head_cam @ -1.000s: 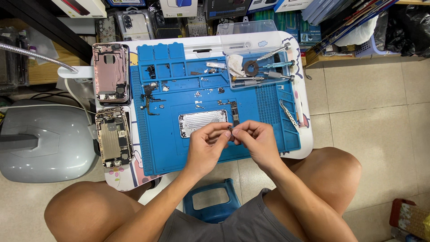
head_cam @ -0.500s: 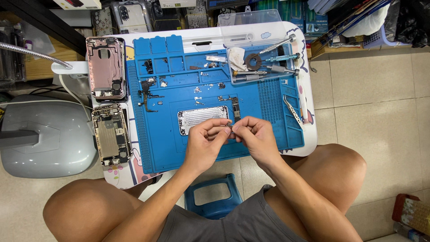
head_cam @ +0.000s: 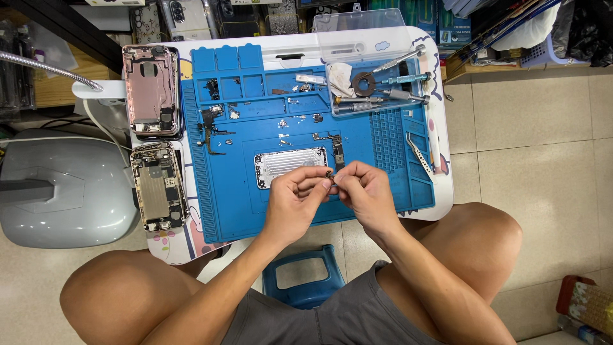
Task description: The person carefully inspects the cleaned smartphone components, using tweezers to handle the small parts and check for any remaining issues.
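Both hands hold their place as a second ago, the left hand (head_cam: 295, 203) and right hand (head_cam: 365, 191) meeting fingertip to fingertip, fingers pressed on a tiny dark part (head_cam: 330, 174) just above the blue mat (head_cam: 383, 191) beside the silver plate (head_cam: 290, 165), so the fiddling goes on.

1. The tiny dark part (head_cam: 330, 174) pinched between the left hand (head_cam: 295, 199) and right hand (head_cam: 368, 195) is too small to tell what it is; the fingertips cover most of it.
2. The left hand hides the near right corner of the silver plate (head_cam: 288, 163).
3. Loose bits (head_cam: 283, 121) scattered on the blue mat (head_cam: 383, 144) are too small to identify.
4. The far edge cuts off the cases (head_cam: 191, 13) there.
5. The right edge cuts off a red box (head_cam: 584, 306).
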